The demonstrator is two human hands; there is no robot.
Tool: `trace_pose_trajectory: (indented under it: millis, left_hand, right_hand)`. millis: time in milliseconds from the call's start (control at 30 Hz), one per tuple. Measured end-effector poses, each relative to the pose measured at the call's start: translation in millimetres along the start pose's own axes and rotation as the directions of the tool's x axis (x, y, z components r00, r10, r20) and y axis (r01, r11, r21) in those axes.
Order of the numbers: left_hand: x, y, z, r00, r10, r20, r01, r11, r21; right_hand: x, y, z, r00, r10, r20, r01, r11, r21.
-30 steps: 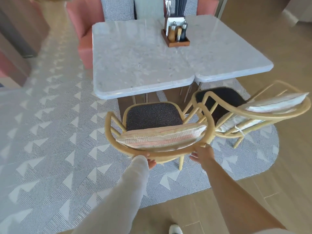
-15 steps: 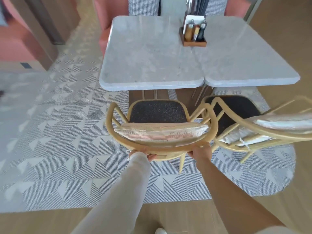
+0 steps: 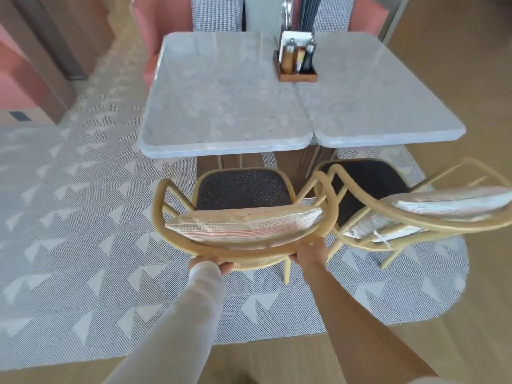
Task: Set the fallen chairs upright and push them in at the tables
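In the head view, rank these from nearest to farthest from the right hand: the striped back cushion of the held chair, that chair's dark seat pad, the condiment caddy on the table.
From the right hand:
1. Striped back cushion, just left and beyond the hand.
2. Dark seat pad, farther forward, by the table edge.
3. Condiment caddy, far across the marble table.

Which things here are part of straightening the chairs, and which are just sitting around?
Part of the job:
- held chair, upright, both hands on its back rail
- left hand
- right hand
- second chair, at an angle
- tables

Just there:
- condiment caddy
- back cushions
- rug
- pink seats
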State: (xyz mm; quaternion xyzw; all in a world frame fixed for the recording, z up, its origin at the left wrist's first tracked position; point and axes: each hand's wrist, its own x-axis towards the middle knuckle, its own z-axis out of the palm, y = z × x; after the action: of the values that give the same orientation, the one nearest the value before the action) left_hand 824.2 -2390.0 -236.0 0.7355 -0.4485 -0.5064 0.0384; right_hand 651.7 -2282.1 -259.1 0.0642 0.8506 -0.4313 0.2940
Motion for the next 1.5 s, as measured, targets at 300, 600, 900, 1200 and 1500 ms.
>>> trace_pose_trajectory:
  millis: [300,600,900,1200,1500]
  left_hand:
    - [2.3,8.9,-11.7,0.977,-0.088,0.193,0.147,0.937,-0.318]
    - [-48.6,59.8,-23.7,0.969,-0.068,0.238,0.033,0.989,0.146]
    - [-141.8,90.7,97.6,0.749,0.137,0.649,-0.244,0.967,0.078]
    - [-191.3,113.5,214.1,0.693,0.122,0.71,-0.159,0.987,-0.014]
    - [-194.3,159.4,320.8,0.768,-0.073,0.636,0.039,0.997,0.068]
  right_hand:
    - [-9.6,4.6,0.9,0.996,0.011,0.091,-0.007,0.999,-0.037]
    - [-15.1,-3.5,-62.3,0.995,-0.046,0.091,0.05,0.998,-0.036]
    - [0.0,10.2,-179.4,1.0,0.026,0.007,-0.027,0.95,0.312]
    - [47.3,14.0,-277.4,0.988,0.071,-0.134,0.006,0.866,0.5]
    - [146.9,-21.6,-331.8,0.978,0.117,-0.173,-0.039,0.916,0.4]
